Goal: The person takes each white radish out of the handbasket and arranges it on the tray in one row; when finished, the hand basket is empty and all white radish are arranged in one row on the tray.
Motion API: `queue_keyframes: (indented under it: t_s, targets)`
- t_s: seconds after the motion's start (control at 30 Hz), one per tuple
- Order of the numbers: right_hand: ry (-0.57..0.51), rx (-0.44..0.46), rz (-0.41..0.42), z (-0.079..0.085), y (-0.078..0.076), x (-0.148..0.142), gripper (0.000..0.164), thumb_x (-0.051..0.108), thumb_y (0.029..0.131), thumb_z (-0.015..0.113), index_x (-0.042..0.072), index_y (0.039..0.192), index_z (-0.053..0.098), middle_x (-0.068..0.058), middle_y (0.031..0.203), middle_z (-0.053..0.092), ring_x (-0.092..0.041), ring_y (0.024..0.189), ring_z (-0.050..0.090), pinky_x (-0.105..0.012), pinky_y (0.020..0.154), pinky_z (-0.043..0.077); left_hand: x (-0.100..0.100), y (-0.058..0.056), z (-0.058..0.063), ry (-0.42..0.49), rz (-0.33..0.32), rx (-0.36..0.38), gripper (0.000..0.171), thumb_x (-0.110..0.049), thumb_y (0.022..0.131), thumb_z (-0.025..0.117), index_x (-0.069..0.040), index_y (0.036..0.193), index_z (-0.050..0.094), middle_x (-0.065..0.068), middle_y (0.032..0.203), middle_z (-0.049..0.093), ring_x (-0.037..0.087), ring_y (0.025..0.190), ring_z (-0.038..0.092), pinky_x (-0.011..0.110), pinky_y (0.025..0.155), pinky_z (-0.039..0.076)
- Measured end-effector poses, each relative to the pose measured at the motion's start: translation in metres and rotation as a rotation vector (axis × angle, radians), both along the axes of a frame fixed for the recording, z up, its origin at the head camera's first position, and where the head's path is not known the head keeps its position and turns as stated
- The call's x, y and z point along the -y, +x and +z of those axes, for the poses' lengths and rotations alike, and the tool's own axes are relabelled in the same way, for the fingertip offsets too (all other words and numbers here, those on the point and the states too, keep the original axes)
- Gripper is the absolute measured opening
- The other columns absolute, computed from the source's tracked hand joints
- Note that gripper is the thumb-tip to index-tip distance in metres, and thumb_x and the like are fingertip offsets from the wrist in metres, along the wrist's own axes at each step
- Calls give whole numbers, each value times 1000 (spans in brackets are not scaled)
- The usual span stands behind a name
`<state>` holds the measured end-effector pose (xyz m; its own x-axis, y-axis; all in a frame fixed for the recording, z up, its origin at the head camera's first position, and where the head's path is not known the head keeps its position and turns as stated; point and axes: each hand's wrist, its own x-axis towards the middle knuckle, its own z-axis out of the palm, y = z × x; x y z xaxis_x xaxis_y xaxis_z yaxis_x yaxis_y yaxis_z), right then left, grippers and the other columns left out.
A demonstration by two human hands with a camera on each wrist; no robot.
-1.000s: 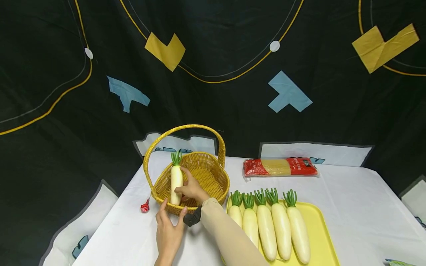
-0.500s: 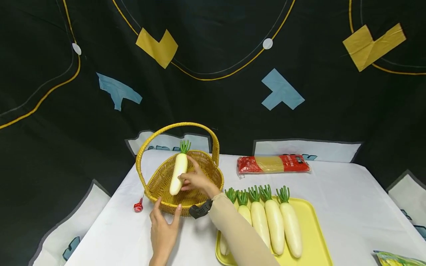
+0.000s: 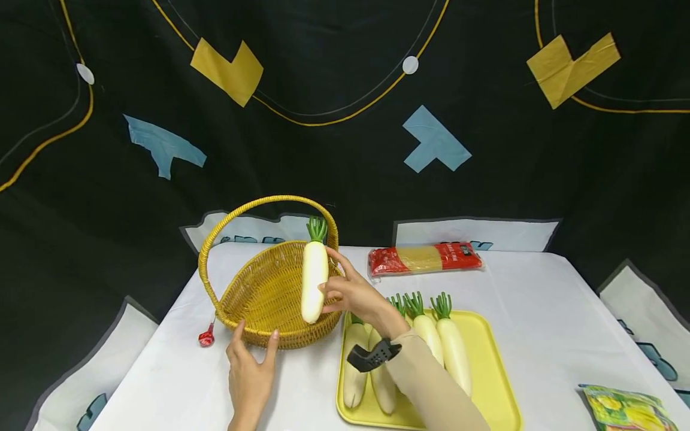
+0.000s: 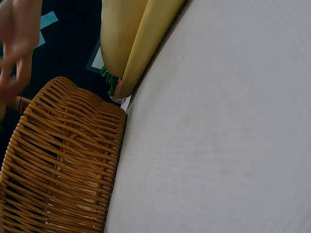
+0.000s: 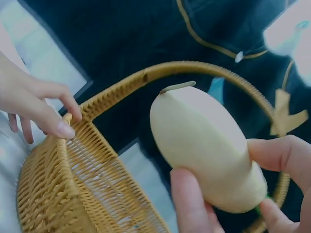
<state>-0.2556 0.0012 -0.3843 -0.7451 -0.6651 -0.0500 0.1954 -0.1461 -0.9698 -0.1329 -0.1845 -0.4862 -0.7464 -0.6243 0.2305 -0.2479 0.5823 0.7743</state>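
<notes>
My right hand (image 3: pixel 356 296) holds a white radish (image 3: pixel 314 281) with green leaf stubs, thumb and fingers around its side, over the right part of a yellow wicker basket (image 3: pixel 259 293). In the right wrist view the root end of the radish (image 5: pixel 204 150) faces the camera, tilted. My left hand (image 3: pixel 250 377) touches the front rim of the basket, index finger and thumb spread apart; the right wrist view shows its fingertips (image 5: pixel 65 130) on the rim. The visible basket interior holds nothing. More white radishes (image 3: pixel 454 356) lie on a yellow tray (image 3: pixel 493 371), partly hidden by my right forearm.
A red and yellow packet of noodles (image 3: pixel 426 258) lies at the back right. A colourful packet (image 3: pixel 628 407) is at the front right edge. A red wrapped lollipop (image 3: pixel 206 336) lies left of the basket. The tall basket handle (image 3: pixel 269 200) arches above it.
My right hand has lifted the white radish up from inside the basket and moved it right, toward the rim. The left hand stays at the front rim. The head view has turned right.
</notes>
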Motion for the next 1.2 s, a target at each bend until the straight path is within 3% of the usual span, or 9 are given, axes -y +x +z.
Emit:
queue_keyframes:
  t_s: [0.1, 0.2, 0.33, 0.53, 0.7, 0.97, 1.2]
  targets:
    - [-29, 4, 41, 4, 11, -30, 72, 5, 86, 54, 42, 139, 21, 1, 72, 52, -12, 73, 56, -37, 69, 54, 0, 0, 0, -4, 2, -13, 77, -53, 85, 53, -18, 143, 18, 26, 135, 33, 54, 102, 48, 59, 73, 41]
    - [-69, 2, 62, 4, 21, -66, 72, 3, 88, 50, 36, 142, 15, 1, 82, 59, -12, 79, 61, -34, 68, 54, 0, 0, 0, -6, 0, -11, 77, -53, 85, 52, -18, 143, 17, 27, 135, 33, 55, 100, 49, 59, 72, 42]
    - [-51, -44, 15, 0, 30, -121, 74, 3, 90, 49, 31, 145, 9, 0, 94, 60, -12, 86, 61, -34, 69, 55, 0, -1, 1, -3, -1, -4, 77, -53, 85, 52, -18, 143, 17, 27, 135, 32, 55, 101, 48, 59, 73, 41]
    - [170, -126, -101, -14, 40, -207, 76, 10, 91, 50, 29, 145, 0, 2, 91, 57, -11, 90, 60, -39, 73, 55, 0, -1, 2, 19, -4, 18, 78, -55, 84, 52, -18, 143, 15, 27, 136, 31, 55, 103, 46, 59, 75, 40]
    - [381, -84, -151, -29, 48, -259, 77, 16, 91, 51, 26, 145, -2, 1, 95, 58, -10, 86, 58, -39, 74, 53, 0, -1, 3, 29, -2, 45, 79, -57, 84, 50, -20, 144, 13, 28, 137, 29, 57, 101, 46, 60, 73, 40]
    - [542, -22, -127, -55, 52, -279, 80, 19, 87, 56, 15, 146, 1, -9, 95, 51, -12, 75, 54, -36, 65, 55, 1, -2, 4, 28, -1, 47, 78, -56, 85, 49, -20, 144, 13, 28, 137, 29, 57, 100, 47, 58, 72, 40]
    - [656, -30, -140, -61, 58, -270, 81, 17, 83, 59, 9, 146, 8, -19, 100, 47, -18, 70, 57, -36, 59, 53, -1, -2, 2, 26, -3, 46, 77, -55, 85, 49, -20, 144, 13, 28, 137, 29, 56, 101, 46, 59, 73, 39]
